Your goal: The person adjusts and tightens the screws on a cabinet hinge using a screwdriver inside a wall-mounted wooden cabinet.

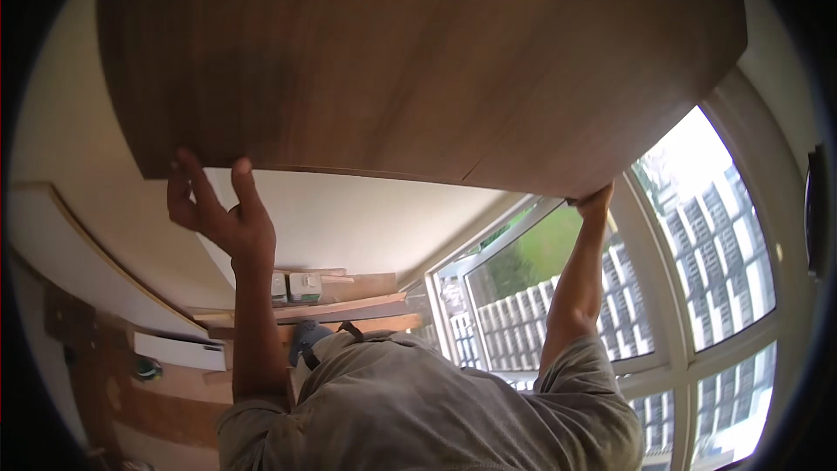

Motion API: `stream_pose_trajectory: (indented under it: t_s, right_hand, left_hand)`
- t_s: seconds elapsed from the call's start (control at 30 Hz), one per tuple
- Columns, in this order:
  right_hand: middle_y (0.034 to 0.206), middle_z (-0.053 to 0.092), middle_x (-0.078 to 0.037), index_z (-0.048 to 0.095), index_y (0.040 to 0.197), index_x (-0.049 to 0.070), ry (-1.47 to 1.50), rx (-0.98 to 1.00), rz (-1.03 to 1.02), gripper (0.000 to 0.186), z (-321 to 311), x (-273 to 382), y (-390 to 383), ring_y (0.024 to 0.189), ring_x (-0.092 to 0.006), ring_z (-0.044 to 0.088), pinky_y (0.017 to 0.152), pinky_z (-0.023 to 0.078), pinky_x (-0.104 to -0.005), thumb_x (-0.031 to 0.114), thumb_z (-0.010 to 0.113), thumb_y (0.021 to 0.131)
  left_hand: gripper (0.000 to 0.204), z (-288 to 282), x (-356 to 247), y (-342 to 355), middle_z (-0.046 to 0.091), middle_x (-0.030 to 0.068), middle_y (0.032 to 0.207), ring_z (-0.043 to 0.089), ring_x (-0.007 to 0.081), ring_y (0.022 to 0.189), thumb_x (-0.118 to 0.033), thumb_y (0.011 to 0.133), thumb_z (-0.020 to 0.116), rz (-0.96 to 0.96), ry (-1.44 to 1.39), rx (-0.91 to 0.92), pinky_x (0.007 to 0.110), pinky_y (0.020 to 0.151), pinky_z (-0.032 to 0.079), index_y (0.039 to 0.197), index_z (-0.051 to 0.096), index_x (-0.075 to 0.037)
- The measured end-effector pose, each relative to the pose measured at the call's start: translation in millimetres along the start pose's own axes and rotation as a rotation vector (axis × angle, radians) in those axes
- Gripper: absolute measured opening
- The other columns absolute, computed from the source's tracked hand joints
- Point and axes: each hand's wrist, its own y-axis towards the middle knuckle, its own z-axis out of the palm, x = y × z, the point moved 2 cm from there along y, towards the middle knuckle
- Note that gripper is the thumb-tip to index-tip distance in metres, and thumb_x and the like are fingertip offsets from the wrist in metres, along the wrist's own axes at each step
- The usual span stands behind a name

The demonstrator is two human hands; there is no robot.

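Note:
A large dark brown wood-grain panel (418, 61) fills the upper part of the head view, raised in front of me. My left hand (228, 220) is at its lower edge near the left corner, thumb and a fingertip against the panel and the other fingers bent. At the lower right, my right hand (595, 201) grips the panel's edge, its fingers partly hidden there. Both my arms are lifted. A short thin line runs up from the lower edge, right of the middle.
Large framed windows (680, 288) stand on the right, with buildings and a green patch outside. Wooden boards (349, 307) and a small white box (305, 286) lie below. A pale board (78, 253) leans at the left. A white flat piece (179, 351) rests on brown boards.

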Motion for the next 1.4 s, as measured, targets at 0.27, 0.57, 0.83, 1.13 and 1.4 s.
stream_pose_trajectory:
  t_s: [0.27,0.57,0.83,1.13,1.4]
  right_hand:
    - [0.142,0.058,-0.014,0.048,0.146,0.008,0.040,-0.189,0.115,0.063,-19.7,-1.1,-17.8,0.128,-0.0344,0.057,0.103,0.051,-0.0509,0.052,0.046,0.101]
    - [0.138,0.060,-0.014,0.050,0.144,0.005,0.074,-0.177,0.029,0.059,-10.7,6.6,-20.3,0.123,-0.0314,0.060,0.103,0.052,-0.0461,0.047,0.047,0.103]
    - [0.152,0.049,-0.017,0.042,0.152,0.004,0.022,-0.136,0.013,0.067,-10.7,-1.1,-27.2,0.139,-0.0322,0.049,0.114,0.042,-0.0445,0.053,0.033,0.109]
    - [0.160,0.040,-0.016,0.035,0.156,0.000,0.323,0.014,0.129,0.074,-35.9,-16.7,-31.2,0.145,-0.0305,0.042,0.122,0.028,-0.0436,0.056,0.038,0.107]
    - [0.141,0.056,-0.015,0.046,0.149,0.005,0.236,-0.186,0.124,0.072,-93.8,-66.2,-60.9,0.125,-0.0330,0.059,0.102,0.050,-0.0494,0.059,0.052,0.101]
  left_hand:
    - [0.049,-2.9,-9.3,6.3,0.055,0.0163,0.119,0.058,0.0279,0.114,-0.029,0.098,0.073,-0.137,-0.140,-0.024,0.043,0.100,0.049,0.136,0.062,0.000]
    - [0.053,-5.3,-11.5,12.6,0.050,0.0165,0.122,0.056,0.0269,0.116,-0.028,0.097,0.073,-0.104,-0.086,0.014,0.043,0.102,0.047,0.139,0.058,0.002]
    - [0.062,-14.7,-19.0,9.0,0.049,0.0180,0.131,0.049,0.0284,0.125,-0.033,0.098,0.071,-0.100,-0.168,0.122,0.045,0.107,0.039,0.145,0.049,0.002]
    - [0.040,6.0,-135.4,-109.8,0.071,0.0131,0.115,0.069,0.0220,0.105,-0.032,0.104,0.063,-0.905,-1.145,0.921,0.036,0.095,0.054,0.131,0.060,-0.003]
    - [0.019,65.3,-185.2,-129.1,0.072,0.0153,0.115,0.070,0.0247,0.106,-0.020,0.101,0.068,-0.973,-1.334,0.979,0.037,0.091,0.057,0.112,0.068,-0.005]
